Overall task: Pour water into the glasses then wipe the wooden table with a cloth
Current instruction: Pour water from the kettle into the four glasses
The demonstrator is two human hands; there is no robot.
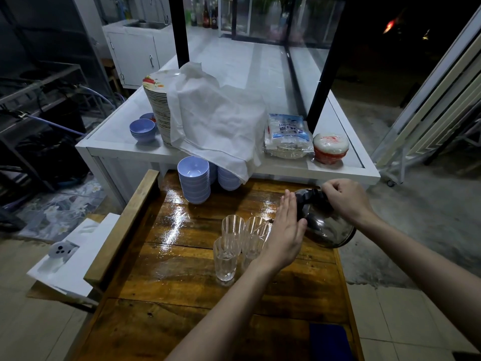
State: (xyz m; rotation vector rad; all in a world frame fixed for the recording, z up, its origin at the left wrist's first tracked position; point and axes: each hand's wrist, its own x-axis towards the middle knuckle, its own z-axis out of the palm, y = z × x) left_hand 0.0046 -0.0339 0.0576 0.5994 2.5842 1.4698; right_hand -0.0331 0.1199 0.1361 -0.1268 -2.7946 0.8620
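A metal kettle (329, 227) with a black handle tilts leftward over several clear ribbed glasses (226, 256) grouped on the wet wooden table (182, 269). My right hand (346, 198) grips the kettle's black handle from above. My left hand (285, 234) is flat, fingers straight and together, pressed against the kettle's left side over the glasses. The near-left glass holds some water. A blue cloth (329, 341) lies at the table's near right edge. The kettle's spout is hidden behind my left hand.
Stacks of pale blue bowls (194, 178) stand at the table's far end. Behind is a white counter (117, 144) with a plate stack under a white cloth (216, 118), a plastic packet (287, 136) and a red-and-white container (330, 148). A white box (75, 256) sits left.
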